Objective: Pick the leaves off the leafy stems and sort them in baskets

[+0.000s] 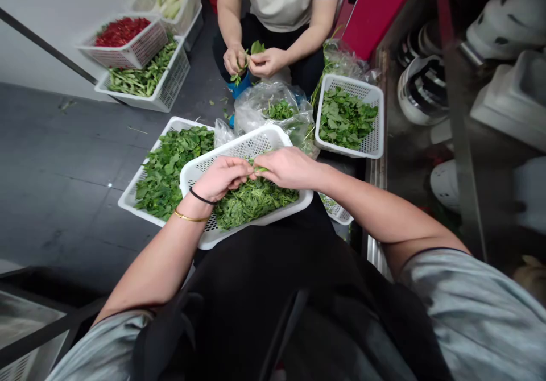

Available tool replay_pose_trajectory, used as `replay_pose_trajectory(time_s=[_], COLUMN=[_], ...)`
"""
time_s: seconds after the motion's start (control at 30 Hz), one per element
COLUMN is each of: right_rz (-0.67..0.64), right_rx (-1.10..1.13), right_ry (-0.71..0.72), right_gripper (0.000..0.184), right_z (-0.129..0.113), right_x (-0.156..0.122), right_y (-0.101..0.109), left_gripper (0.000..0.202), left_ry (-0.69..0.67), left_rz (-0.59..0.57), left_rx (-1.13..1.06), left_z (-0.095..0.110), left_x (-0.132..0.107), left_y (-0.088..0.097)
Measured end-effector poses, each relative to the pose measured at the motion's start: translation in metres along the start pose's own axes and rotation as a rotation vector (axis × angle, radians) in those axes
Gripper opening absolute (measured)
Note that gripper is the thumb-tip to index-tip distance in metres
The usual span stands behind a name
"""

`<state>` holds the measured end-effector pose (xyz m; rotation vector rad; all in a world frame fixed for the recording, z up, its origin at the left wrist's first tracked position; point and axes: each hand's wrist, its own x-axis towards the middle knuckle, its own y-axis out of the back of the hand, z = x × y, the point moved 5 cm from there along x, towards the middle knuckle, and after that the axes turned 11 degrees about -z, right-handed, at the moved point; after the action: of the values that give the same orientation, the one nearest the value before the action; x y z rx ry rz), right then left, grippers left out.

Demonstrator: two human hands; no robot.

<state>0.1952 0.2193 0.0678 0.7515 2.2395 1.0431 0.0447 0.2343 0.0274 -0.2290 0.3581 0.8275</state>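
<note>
A white perforated basket [194,179] rests tilted on my lap, partly filled with small leafy greens [251,202]. Over it, my left hand [226,176] and my right hand [281,166] meet with fingertips pinched together. Between them shows a bit of green sprig [260,169], mostly hidden by the fingers. My left wrist carries a black band [201,197] and a gold bracelet [191,218]. Just beyond the basket lies a clear plastic bag [251,108] with more greens inside.
Baskets of leafy greens stand at left [128,199] and right [381,136]. Opposite me, a seated person's hands [251,62] hold a leafy stem. Stacked baskets at upper left hold red chillies [121,31], green beans [143,74] and pale vegetables [170,3]. Metal shelving [464,142] runs along the right.
</note>
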Motion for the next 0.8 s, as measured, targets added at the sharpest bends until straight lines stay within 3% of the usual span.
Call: replay_pose_trajectory(time_s=[0.07,0.13,0.27,0.37,0.43,0.53,0.67,0.73,0.8], right_rz=[0.056,0.127,0.241,0.176,0.102,0.08,0.222,0.262,0.298], right_rx=[0.116,0.376,0.927,1.056,1.036,0.925,0.722,0.695,0.781], right_ry=[0.041,0.107,0.176,0.188,0.186,0.15,0.168,0.232,0.257], right_gripper=[0.017,0.024,0.041,0.041,0.034,0.027,0.031,0.033,0.033], right_z=[0.001,0.007,0.022,0.025,0.023,0.023,0.014,0.006,0.003], right_x=[-0.002,-0.008,-0.02,-0.02,-0.016,-0.011,-0.01,-0.008,-0.007], right_y=[0.005,0.013,0.022,0.016,0.01,0.005,0.011,0.014,0.017], left_gripper=[0.03,0.036,0.021,0.015,0.002,0.01,0.027,0.035,0.038], left_ry=[-0.014,-0.057,-0.17,-0.098,-0.049,-0.076,-0.12,-0.141,-0.156], left_rz=[0.014,0.041,0.02,-0.029,-0.017,0.012,0.114,0.112,0.051], left_rx=[-0.06,0.015,0.559,0.984,1.065,0.782,0.058,-0.165,-0.242], left_z=[-0.002,-0.002,0.0,-0.009,-0.014,-0.012,0.002,0.01,0.017], left_x=[-0.001,-0.003,-0.004,-0.002,-0.002,-0.006,-0.013,-0.012,-0.007], left_y=[0.002,0.003,-0.012,-0.027,-0.026,-0.014,0.0,-0.006,-0.02])
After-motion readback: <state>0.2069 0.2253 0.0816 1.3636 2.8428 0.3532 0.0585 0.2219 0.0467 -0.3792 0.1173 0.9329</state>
